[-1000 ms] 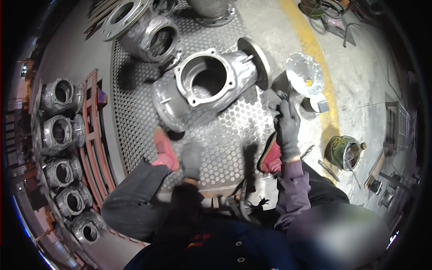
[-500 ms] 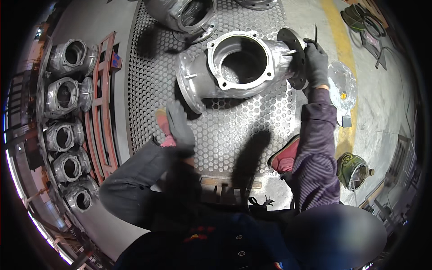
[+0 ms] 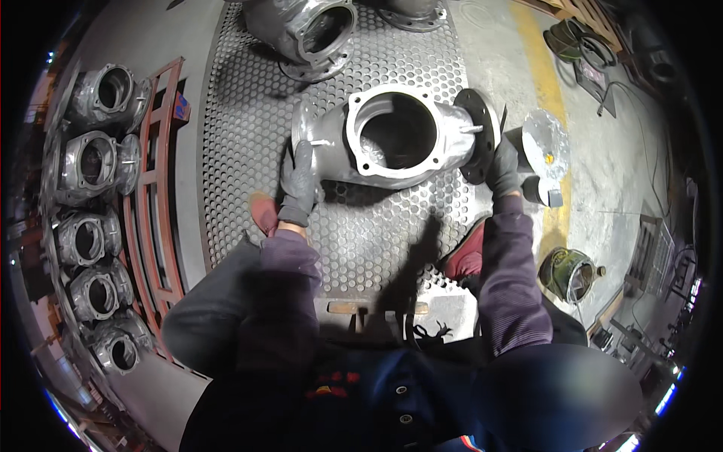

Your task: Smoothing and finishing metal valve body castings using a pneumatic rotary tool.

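Note:
A grey metal valve body (image 3: 331, 143) lies on the perforated metal plate (image 3: 361, 264), its wide round opening facing up, with bolt holes in the rim. My left hand (image 3: 300, 184), in a dark grey glove, grips the edge of the left flange (image 3: 300, 120). On the opposite side, my gloved right hand (image 3: 503, 172) is closed at the outer face of the darker right flange (image 3: 474, 113). A thin dark rod-like piece (image 3: 504, 117) sticks up by the right fingers. Its lower end is hidden, and I cannot make out what it is.
More valve bodies (image 3: 301, 34) stand at the plate's far end. Several others (image 3: 94, 162) line the left side by a red metal frame (image 3: 151, 181). To the right are a silvery round plate (image 3: 545, 139), a green round fixture (image 3: 565, 275) and a yellow floor stripe (image 3: 538, 68).
My left hand has moved up from beside my knee onto the left flange. The right hand has shifted lower along the right flange. The valve body appears slightly turned and lower in view.

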`<state>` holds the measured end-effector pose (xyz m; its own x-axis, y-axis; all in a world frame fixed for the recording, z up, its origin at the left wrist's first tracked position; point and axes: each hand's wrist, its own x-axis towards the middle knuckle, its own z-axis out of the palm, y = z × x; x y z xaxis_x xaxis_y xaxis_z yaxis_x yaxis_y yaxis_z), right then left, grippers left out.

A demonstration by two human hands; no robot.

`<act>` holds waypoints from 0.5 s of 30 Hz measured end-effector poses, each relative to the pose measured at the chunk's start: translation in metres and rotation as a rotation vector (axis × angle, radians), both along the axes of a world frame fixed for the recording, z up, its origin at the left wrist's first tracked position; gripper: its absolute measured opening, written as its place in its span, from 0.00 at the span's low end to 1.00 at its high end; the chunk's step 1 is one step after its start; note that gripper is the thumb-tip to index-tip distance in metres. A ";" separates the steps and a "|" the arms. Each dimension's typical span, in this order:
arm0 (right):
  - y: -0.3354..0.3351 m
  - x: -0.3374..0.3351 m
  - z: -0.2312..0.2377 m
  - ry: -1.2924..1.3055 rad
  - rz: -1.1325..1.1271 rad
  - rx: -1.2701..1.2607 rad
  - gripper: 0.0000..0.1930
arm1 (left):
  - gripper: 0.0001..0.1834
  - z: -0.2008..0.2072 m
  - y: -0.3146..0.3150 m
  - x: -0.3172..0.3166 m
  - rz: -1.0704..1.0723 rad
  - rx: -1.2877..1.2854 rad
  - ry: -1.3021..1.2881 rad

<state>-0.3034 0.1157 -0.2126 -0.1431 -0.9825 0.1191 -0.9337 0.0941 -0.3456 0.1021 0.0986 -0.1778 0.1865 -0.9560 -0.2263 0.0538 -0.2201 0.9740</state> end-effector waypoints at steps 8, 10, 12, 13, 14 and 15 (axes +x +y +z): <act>0.150 0.059 0.014 -0.226 -0.206 -0.060 0.15 | 0.23 -0.069 0.108 0.088 -0.048 0.249 0.019; 0.183 0.072 0.021 -0.118 -0.197 -0.111 0.17 | 0.23 -0.063 0.143 0.087 -0.260 0.005 -0.444; 0.196 0.084 0.031 -0.129 -0.319 -0.077 0.18 | 0.23 -0.057 0.148 0.093 -0.388 0.007 -0.697; 0.198 0.088 0.027 -0.138 -0.318 -0.079 0.18 | 0.23 -0.059 0.146 0.101 -0.449 -0.484 -1.234; 0.195 0.088 0.019 -0.533 -0.504 -0.209 0.18 | 0.23 -0.057 0.137 0.098 -0.454 -0.497 -1.228; 0.193 0.086 0.013 -0.934 -0.677 -0.345 0.18 | 0.22 -0.055 0.126 0.094 -0.495 -0.504 -1.240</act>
